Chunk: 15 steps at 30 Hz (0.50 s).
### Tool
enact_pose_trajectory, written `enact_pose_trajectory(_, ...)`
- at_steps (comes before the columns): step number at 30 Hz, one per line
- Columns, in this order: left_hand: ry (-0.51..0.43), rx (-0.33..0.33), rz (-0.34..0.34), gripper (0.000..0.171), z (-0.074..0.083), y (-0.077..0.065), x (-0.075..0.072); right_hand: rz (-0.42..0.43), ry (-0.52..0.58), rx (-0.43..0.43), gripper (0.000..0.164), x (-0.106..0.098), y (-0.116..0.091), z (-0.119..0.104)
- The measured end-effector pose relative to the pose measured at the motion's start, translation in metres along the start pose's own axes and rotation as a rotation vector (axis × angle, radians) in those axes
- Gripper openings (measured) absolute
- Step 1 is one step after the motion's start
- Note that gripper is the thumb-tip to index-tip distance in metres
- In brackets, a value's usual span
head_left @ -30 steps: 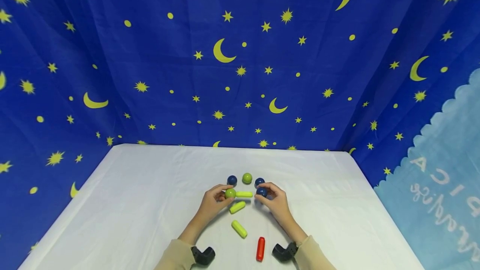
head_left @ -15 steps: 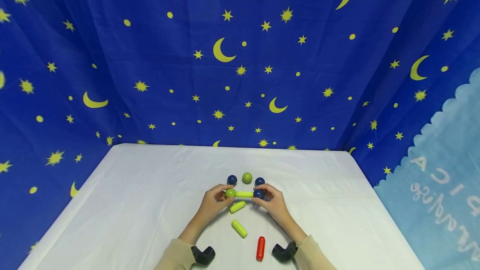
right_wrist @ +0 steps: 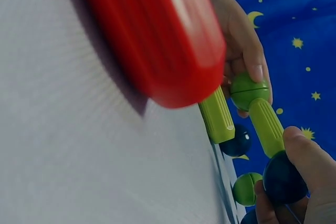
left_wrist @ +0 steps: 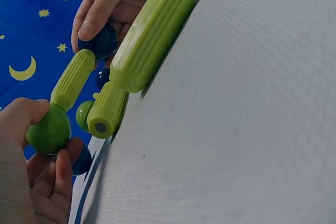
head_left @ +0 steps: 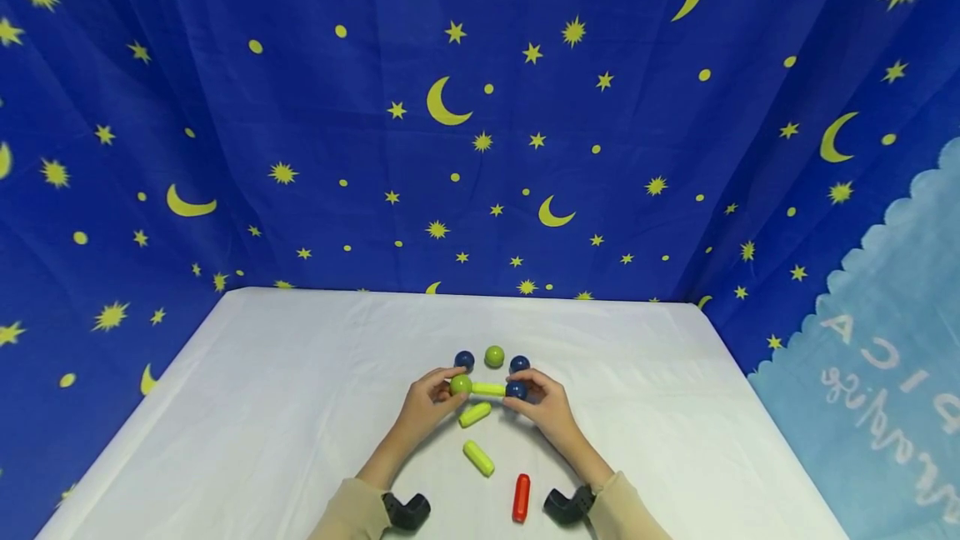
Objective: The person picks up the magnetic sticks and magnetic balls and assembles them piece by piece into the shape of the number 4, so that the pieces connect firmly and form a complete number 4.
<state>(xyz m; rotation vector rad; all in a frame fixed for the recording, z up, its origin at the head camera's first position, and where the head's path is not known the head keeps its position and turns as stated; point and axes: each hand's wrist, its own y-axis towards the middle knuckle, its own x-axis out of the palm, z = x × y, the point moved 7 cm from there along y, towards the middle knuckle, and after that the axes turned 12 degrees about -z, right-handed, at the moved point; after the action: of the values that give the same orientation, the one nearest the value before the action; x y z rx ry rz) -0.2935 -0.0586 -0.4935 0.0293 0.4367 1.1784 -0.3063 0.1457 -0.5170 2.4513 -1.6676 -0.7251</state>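
My left hand [head_left: 429, 403] pinches a green ball [left_wrist: 49, 129] between thumb and fingers. My right hand [head_left: 551, 403] pinches a dark blue ball [right_wrist: 284, 178] the same way. A ribbed yellow-green rod [head_left: 489, 389] bridges the two balls, one end at each, clear of the table in both wrist views. Just below the hands in the head view lies a second yellow-green rod [head_left: 475, 415], and a third yellow-green rod [head_left: 478, 457] is nearer the front. A red rod [head_left: 521, 497] lies between the wrists, closer to the right one.
Beyond the hands, a green ball [head_left: 494, 356] sits between a blue ball [head_left: 464, 360] on the left and another blue ball [head_left: 519, 364] on the right. The white-covered table [head_left: 300, 373] ends at a blue curtain [head_left: 480, 165] with moons and stars.
My right hand has moved slightly left, bringing its blue ball from apart to the free end of the yellow-green rod. The left hand and the loose pieces have stayed in place.
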Motion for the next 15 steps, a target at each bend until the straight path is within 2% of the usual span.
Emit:
enact_pose_trajectory(10,-0.074,-0.083,0.056,0.043,-0.005,0.000,-0.004,-0.025,0.032,0.055,0.033,0.002,-0.001,0.004)
enact_pose_trajectory(15,-0.197,-0.090,0.107,0.051,-0.012,0.002,-0.007,-0.041,0.056,0.063,0.034,0.005,-0.001,-0.006)
